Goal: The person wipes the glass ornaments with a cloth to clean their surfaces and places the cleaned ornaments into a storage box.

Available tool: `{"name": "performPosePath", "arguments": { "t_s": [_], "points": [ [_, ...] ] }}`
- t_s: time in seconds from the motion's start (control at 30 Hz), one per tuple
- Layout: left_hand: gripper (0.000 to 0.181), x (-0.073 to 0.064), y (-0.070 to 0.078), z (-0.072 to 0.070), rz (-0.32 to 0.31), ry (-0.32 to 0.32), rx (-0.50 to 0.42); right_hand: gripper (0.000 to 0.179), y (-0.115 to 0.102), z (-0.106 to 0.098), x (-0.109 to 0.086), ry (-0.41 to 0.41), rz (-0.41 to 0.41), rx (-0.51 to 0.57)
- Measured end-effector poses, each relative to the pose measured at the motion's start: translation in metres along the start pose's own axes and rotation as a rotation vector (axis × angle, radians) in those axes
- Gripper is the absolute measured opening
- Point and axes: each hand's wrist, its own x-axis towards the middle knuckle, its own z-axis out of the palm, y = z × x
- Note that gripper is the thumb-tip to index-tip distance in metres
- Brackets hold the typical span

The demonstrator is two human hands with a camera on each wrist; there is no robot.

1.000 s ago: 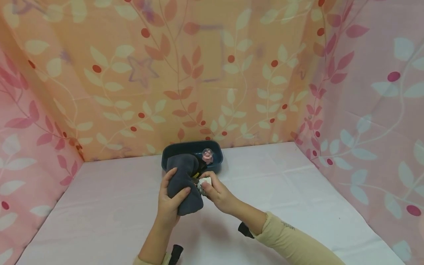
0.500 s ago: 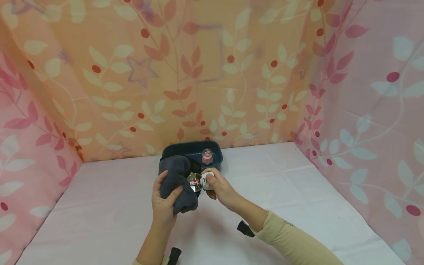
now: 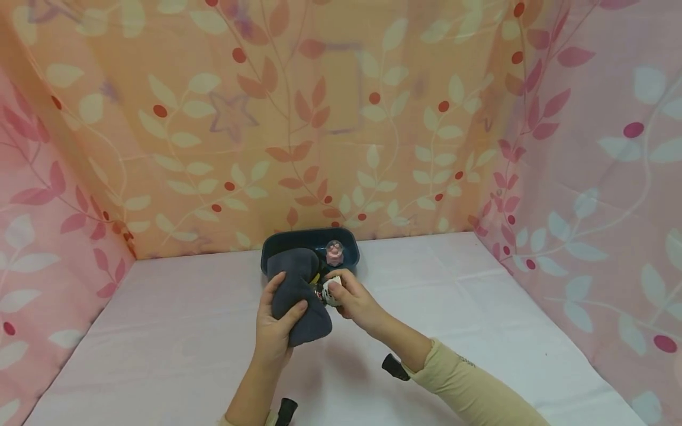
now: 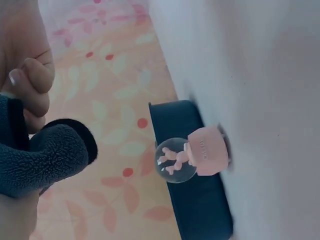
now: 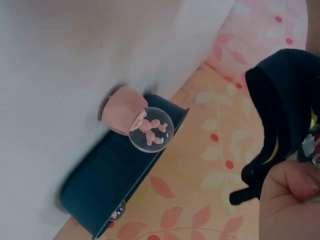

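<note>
My left hand [image 3: 273, 325] grips a dark blue-grey plush cloth piece [image 3: 299, 296] with a black edge, fingers behind and thumb on top. In the right wrist view its black inner side [image 5: 277, 95] and a bit of yellow show. My right hand [image 3: 358, 300] pinches a snow globe by its white base [image 3: 332, 291]. The globe's clear dome is mostly hidden behind the cloth, against or very near it; contact cannot be made out. Both hands are raised above the table, in front of a dark blue tray [image 3: 295, 239].
A pink snow globe [image 3: 334, 253] stands in the tray's right end. Another pink snow globe [image 5: 125, 110] stands on the table before the tray, hidden from the head view by the cloth. White cloth covers the table [image 3: 453, 296]; patterned curtains [image 3: 298, 118] enclose it.
Half a second ago the cloth was bunched further left and the dome showed. Now the cloth lies flatter, has shifted right and covers most of the dome again; the left hand moved right with it.
</note>
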Motion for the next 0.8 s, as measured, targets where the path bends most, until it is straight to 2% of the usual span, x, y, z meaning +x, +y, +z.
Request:
{"name": "performPosePath", "arguments": {
  "t_s": [0.17,0.33,0.5,0.67,0.8],
  "points": [
    [0.058,0.0023,-0.0034,0.0055,-0.048,0.157,-0.029,0.054,-0.0036,0.0004,0.0,-0.019,0.084,0.125],
    [0.057,0.0029,-0.004,0.0078,-0.045,0.244,-0.063,0.054,-0.0042,0.0017,0.0024,-0.019,0.081,0.214],
    [0.056,0.0011,-0.0034,0.0094,-0.033,0.28,-0.089,0.054,-0.0026,0.0032,0.0044,0.037,0.078,0.222],
    [0.058,0.0011,-0.0026,0.0089,-0.017,0.305,-0.048,0.054,-0.0009,0.0025,0.0056,0.097,0.073,0.184],
    [0.056,0.0009,0.0019,0.0057,-0.014,0.309,-0.012,0.051,-0.002,0.0006,0.0065,0.122,0.084,0.237]
  ]
}}
